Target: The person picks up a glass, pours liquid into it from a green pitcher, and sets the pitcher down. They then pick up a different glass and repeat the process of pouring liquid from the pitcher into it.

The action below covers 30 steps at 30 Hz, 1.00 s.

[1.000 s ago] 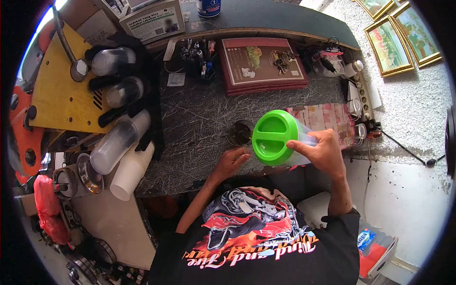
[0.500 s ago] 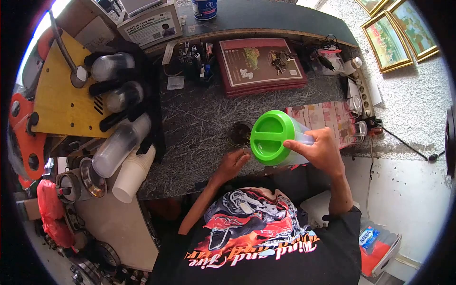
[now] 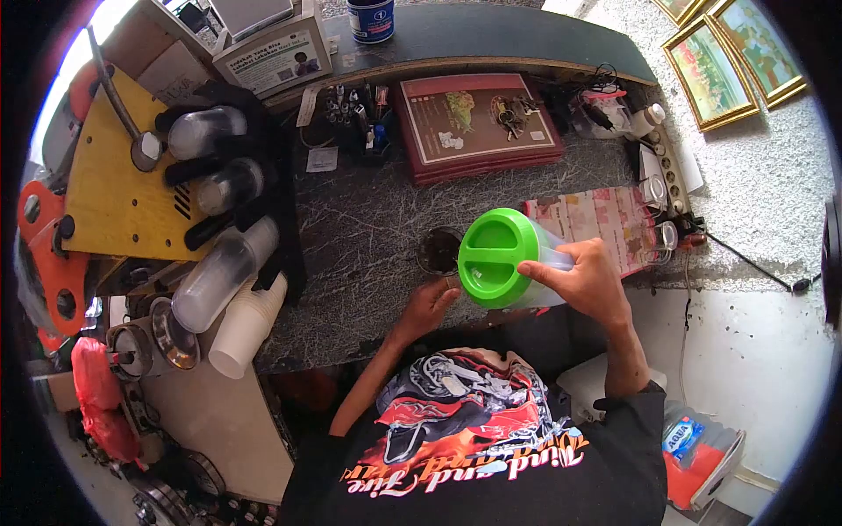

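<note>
My right hand [image 3: 589, 282] grips a clear plastic pitcher with a bright green lid [image 3: 498, 259], its thumb lying along the side by the lid. The pitcher is tilted, its lid end toward the left, right beside a glass [image 3: 437, 254] with dark contents on the counter. My left hand [image 3: 427, 307] is closed at the near side of this glass, fingers curled against it; the exact point of hold is partly hidden. Whether liquid runs from the pitcher cannot be made out.
The dark scratched counter [image 3: 360, 219] carries maroon menu books [image 3: 478, 123] with keys on top, and a pen holder [image 3: 373, 140]. Stacked plastic cups [image 3: 219, 276] and paper cups [image 3: 250, 329] jut out at left. A patterned red sheet [image 3: 588, 219] and a power strip [image 3: 674, 180] are at right.
The view has shifted slightly. The pitcher's lid has come a little lower and nearer the glass. Both hands keep their holds.
</note>
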Tool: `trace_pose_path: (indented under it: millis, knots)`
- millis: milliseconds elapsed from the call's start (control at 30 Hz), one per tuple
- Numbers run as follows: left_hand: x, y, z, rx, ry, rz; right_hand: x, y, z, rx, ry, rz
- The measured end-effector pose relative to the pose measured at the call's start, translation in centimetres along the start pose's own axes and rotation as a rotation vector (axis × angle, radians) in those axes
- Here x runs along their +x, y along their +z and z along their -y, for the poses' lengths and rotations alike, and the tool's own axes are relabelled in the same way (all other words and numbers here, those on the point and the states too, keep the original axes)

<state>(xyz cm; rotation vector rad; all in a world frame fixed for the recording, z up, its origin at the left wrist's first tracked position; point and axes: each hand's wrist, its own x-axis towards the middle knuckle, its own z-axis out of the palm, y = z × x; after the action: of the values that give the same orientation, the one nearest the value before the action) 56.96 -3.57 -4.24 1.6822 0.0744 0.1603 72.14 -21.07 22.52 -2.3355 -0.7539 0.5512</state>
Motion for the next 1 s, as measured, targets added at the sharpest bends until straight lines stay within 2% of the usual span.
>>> trace_pose_path:
  millis: [233,333,533,633,733,800,833,900,933,1000]
  knots:
    - [0.0,0.0,0.6,-0.002,0.018,0.008,-0.2,-0.1,-0.3,-0.023,0.001,0.005]
    - [0.0,0.1,0.5,0.012,-0.010,0.022,-0.4,-0.1,-0.8,0.068,0.004,-0.022]
    - [0.0,0.2,0.5,-0.003,0.073,-0.025,-1.1,-0.1,-2.8,0.221,0.081,-0.028]
    - [0.0,-0.2,0.0,0.021,-0.002,0.031,-1.7,-0.2,-4.8,0.332,0.075,-0.108]
    - [-0.2,-0.2,-1.1,0.062,-0.083,0.032,-2.6,0.6,-8.1,0.471,0.081,-0.211]
    - [-0.3,0.1,-1.0,0.033,-0.057,-0.018,-3.0,1.8,-9.8,0.812,0.110,-0.493]
    - [-0.3,0.1,-1.2,0.034,-0.058,-0.022,-3.0,1.8,-10.4,0.811,0.108,-0.488]
    - [-0.2,0.0,-1.8,0.041,-0.077,-0.013,-3.3,1.7,-11.3,0.998,0.120,-0.679]
    - [-0.2,0.0,-1.4,0.041,-0.075,-0.009,-2.8,2.0,-11.3,0.952,0.135,-0.797]
    - [-0.1,0.0,-1.0,0.034,-0.091,0.020,-2.3,2.3,-12.2,0.956,0.107,-0.876]
